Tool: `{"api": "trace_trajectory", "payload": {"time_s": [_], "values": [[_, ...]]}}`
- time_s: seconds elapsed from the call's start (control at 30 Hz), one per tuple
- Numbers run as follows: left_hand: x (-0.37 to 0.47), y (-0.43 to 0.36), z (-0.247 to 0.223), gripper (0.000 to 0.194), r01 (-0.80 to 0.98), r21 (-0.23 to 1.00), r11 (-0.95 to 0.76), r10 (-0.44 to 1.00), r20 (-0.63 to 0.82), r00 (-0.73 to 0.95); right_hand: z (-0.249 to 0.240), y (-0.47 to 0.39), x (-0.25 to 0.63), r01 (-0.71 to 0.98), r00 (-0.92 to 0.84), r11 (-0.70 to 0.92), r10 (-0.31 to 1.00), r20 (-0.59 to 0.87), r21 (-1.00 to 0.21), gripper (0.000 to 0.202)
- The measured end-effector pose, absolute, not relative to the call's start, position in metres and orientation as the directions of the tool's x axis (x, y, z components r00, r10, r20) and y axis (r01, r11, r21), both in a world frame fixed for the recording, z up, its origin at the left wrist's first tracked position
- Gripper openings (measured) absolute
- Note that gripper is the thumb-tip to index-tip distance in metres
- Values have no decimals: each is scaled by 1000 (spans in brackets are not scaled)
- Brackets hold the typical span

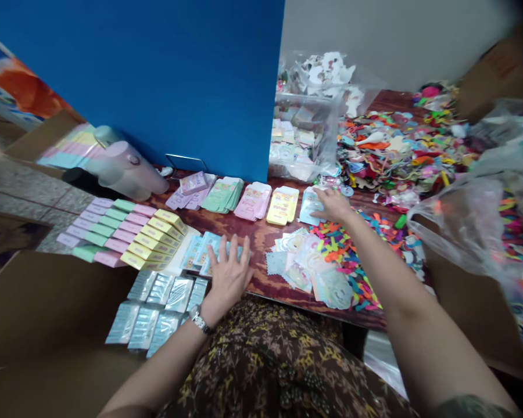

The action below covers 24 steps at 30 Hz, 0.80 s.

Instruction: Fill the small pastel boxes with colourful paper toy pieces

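My left hand (pixel 229 268) lies palm down with its fingers spread over a row of small light-blue printed boxes (pixel 200 251) at the table's front edge. Further back, my right hand (pixel 333 205) reaches to a stack of flat light-blue box blanks (pixel 308 204); its thumb and fingers are apart and touch the stack's right side. Beside that stack lie flat yellow blanks (pixel 282 206), pink blanks (pixel 253 201), green blanks (pixel 222 194) and purple blanks (pixel 196 197). One formed purple box rests on the purple ones.
Rows of coloured boxes (pixel 122 232) stand at the left, above wrapped blue packs (pixel 161 307) in a carton. Sticker sheets (pixel 309 264) and colourful small pieces (pixel 375 232) cover the right side. A blue panel (pixel 169 81) rises behind; a clear bin (pixel 303 139) stands beside it.
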<state>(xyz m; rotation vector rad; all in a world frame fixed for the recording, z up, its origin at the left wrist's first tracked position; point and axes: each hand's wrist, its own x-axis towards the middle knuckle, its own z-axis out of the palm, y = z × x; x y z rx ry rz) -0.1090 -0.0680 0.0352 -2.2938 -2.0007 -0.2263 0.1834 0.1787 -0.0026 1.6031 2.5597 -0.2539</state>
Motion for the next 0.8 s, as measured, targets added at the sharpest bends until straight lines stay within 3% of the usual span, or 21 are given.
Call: {"api": "trace_trajectory", "payload": {"time_s": [0.13, 0.27, 0.37, 0.43, 0.53, 0.6, 0.8], "values": [[-82, -57, 44, 74, 952, 132, -276, 941, 237, 240, -9, 182, 189, 910, -412, 413, 897, -161, -30, 90], [-50, -49, 51, 70, 889, 202, -412, 896, 268, 354, -8, 187, 188, 916, -387, 401, 882, -269, -6, 78], [-37, -49, 51, 68, 860, 223, -460, 875, 278, 396, 0, 184, 181, 921, -380, 389, 891, -247, -14, 85], [-35, -48, 49, 69, 845, 247, -475, 870, 279, 407, 6, 180, 177, 924, -380, 382, 908, -176, -19, 88], [-37, -41, 44, 71, 811, 325, -487, 865, 308, 396, 17, 175, 176, 928, -368, 367, 930, -4, -59, 60], [-38, -33, 41, 73, 779, 404, -480, 869, 339, 360, 30, 167, 179, 915, -367, 380, 923, 115, -132, 39], [-22, -7, 41, 93, 706, 610, -359, 921, 355, 162, 80, 98, 170, 759, -376, 514, 847, 375, -400, 23]]}}
